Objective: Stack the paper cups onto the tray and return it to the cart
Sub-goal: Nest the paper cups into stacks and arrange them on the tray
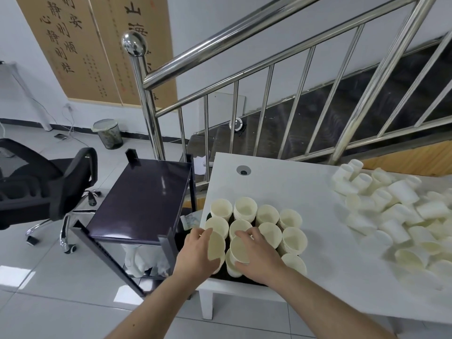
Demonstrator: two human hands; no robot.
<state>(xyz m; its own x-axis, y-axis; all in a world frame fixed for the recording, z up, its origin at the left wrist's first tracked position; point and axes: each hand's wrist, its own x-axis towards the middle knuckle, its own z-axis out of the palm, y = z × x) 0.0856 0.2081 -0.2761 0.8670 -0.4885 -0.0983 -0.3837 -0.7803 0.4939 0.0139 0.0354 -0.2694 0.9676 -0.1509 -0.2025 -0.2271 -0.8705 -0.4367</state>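
Several stacks of cream paper cups (pixel 269 231) stand upright on a dark tray (pixel 221 275) at the front left corner of the white table (pixel 318 253). My left hand (pixel 198 253) grips the tilted top cup (pixel 216 245) of a near-left stack. Beside it, my right hand (pixel 259 258) grips the tilted top cup (pixel 239 249) of the adjoining stack. Most of the tray lies hidden under the cups and my hands. A pile of loose cups (pixel 396 216) lies on its side at the table's right. The dark cart (pixel 139 201) stands left of the table, its top shelf bare.
A steel stair railing (pixel 244 77) runs behind the table and cart. A black office chair (pixel 49 184) stands at the left, a bin (pixel 108 133) by the wall. The table has a round cable hole (pixel 243 170) near its back edge.
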